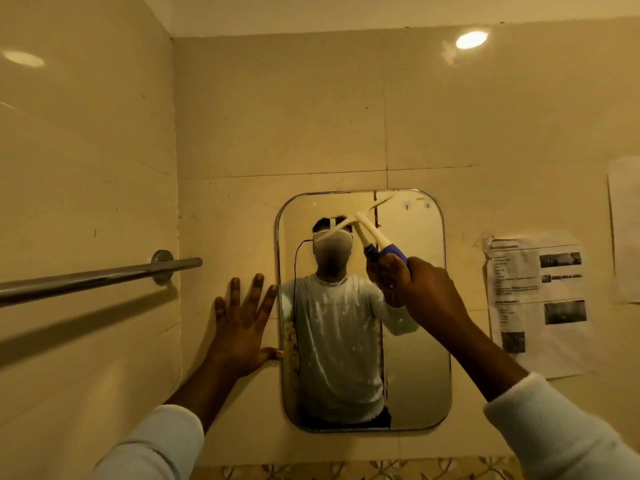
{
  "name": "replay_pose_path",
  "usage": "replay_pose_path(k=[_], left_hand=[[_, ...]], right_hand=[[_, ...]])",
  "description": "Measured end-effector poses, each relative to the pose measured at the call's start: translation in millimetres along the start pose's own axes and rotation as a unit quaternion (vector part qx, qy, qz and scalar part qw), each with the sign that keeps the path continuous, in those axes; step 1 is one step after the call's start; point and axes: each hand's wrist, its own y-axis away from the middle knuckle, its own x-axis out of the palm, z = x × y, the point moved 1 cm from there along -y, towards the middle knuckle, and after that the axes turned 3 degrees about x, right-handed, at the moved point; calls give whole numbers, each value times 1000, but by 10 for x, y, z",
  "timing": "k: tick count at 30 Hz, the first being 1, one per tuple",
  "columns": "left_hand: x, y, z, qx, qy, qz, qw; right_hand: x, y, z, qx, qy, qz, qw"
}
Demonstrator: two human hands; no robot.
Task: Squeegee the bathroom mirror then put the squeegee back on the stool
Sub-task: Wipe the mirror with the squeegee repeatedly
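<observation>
Head view, mirror-wiping stage. The squeegee (pixel 377 237) is raised against the upper part of the mirror (pixel 422 341), its pale shaft slanting up and left from the blue grip; the blade end lies near the glass's top edge, where it blurs into its own reflection, so contact cannot be confirmed. Starting high would let a downward pull carry water off the glass. The right hand (pixel 433 292) is closed in a fist around the blue grip, wrist cocked to angle the blade toward the surface. The left hand (pixel 242 327) is open, fingers spread flat on the wall tile just beside the mirror's left edge, thumb touching the frame; this looks like a brace for balance during the reach. Streaks and pale flecks on the lower glass suggest most of the wiping remains. A metal towel rail (pixel 104 277) projects from the left wall, and printed sheets (pixel 540 299) are stuck to the right of the mirror. No stool is in view.
</observation>
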Motion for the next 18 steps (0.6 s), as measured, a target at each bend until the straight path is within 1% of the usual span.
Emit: replay_pose_path(k=[4, 7, 9, 11, 14, 18], left_hand=[[5, -23, 0, -2, 0, 2, 1000], [13, -14, 3, -2, 7, 1, 1000], [23, -9, 3, -1, 9, 5, 1000], [31, -11, 3, 1, 8, 1, 1000], [29, -15, 17, 2, 6, -3, 1000], [28, -4, 17, 9, 9, -7, 1000]], right_hand=[[52, 424, -332, 47, -60, 6, 997], [141, 802, -501, 70, -70, 24, 995], [156, 938, -521, 85, -90, 33, 992], [70, 919, -423, 87, -154, 15, 984], [-79, 653, -180, 100, -268, -31, 958], [-74, 356, 77, 147, -379, -16, 914]])
